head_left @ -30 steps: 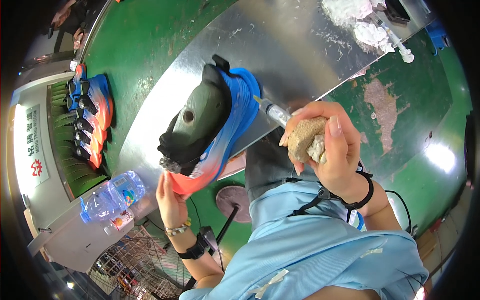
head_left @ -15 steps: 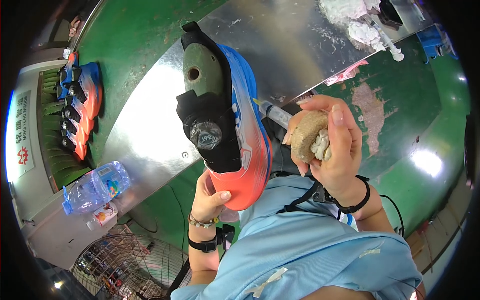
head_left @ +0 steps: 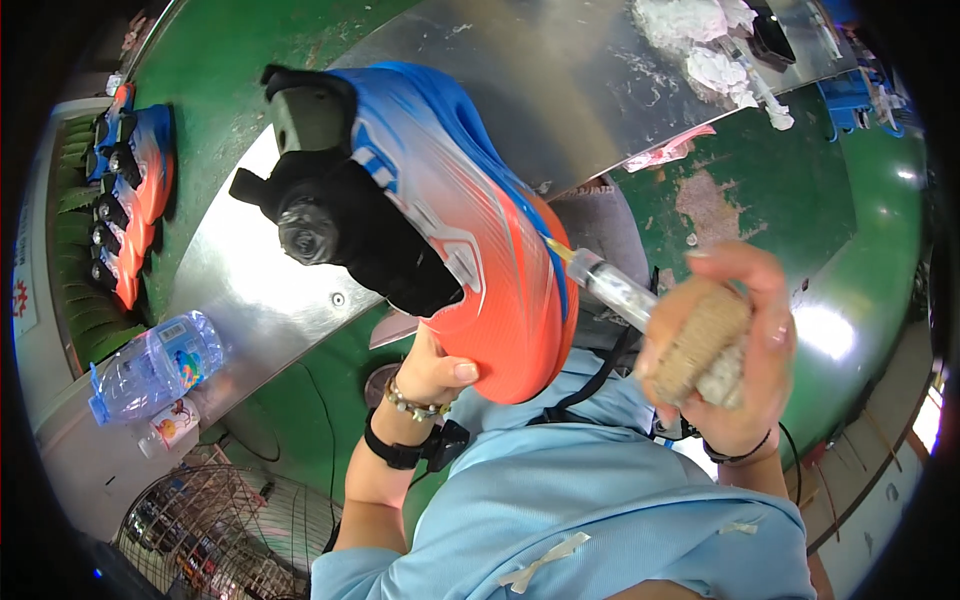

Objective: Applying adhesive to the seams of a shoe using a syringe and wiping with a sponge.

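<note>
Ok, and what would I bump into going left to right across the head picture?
Lined-up shoes → big blue-and-orange shoe → syringe → right hand gripping a tan block → blue thing at the upper right.

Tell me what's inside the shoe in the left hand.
A dark green form shows at the opening of the shoe. The black fabric and orange toe cover the rest, so what lies farther forward cannot be seen.
</note>
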Tool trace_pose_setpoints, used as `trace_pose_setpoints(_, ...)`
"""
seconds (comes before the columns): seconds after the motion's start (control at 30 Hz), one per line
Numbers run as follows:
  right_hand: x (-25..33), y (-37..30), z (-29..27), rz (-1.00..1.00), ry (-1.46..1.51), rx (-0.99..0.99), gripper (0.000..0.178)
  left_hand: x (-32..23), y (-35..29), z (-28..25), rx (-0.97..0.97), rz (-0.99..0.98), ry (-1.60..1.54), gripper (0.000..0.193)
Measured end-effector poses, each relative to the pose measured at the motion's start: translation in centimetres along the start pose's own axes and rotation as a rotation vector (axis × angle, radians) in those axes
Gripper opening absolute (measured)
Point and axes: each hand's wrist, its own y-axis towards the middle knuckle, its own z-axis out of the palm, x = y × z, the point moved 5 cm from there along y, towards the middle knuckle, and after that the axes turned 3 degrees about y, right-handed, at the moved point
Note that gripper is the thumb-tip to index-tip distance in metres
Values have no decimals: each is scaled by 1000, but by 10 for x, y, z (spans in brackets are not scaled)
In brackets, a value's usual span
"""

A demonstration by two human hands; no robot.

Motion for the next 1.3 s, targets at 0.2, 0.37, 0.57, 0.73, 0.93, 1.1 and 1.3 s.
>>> trace_pose_setpoints(0.2, 25, -12, -14, -172, 22, -82, 40, 15, 43, 31, 200, -53, -281, 78)
trace_pose_setpoints(0.37, 38, -18, -14, -268, -20, -53, 35, 24, 72, 41, 284, 56, -267, 70)
trace_pose_setpoints(0.57, 40, -19, -23, -229, -4, -14, 36, 25, 99, 48, 366, 88, -262, 67)
trace_pose_setpoints(0.73, 39, -27, -23, -214, -66, -143, 38, 20, 112, 58, 295, 94, -231, 77)
trace_pose_setpoints(0.93, 39, -30, -27, -208, -33, -272, 42, 10, 126, 71, 249, 134, -235, 88)
trace_pose_setpoints(1.1, 37, -26, -24, -255, -15, -227, 41, 0, 135, 83, 235, 259, -212, 76)
trace_pose_setpoints(1.3, 30, -13, -15, -439, 43, -200, 41, -23, 132, 107, 43, 288, -337, 54)
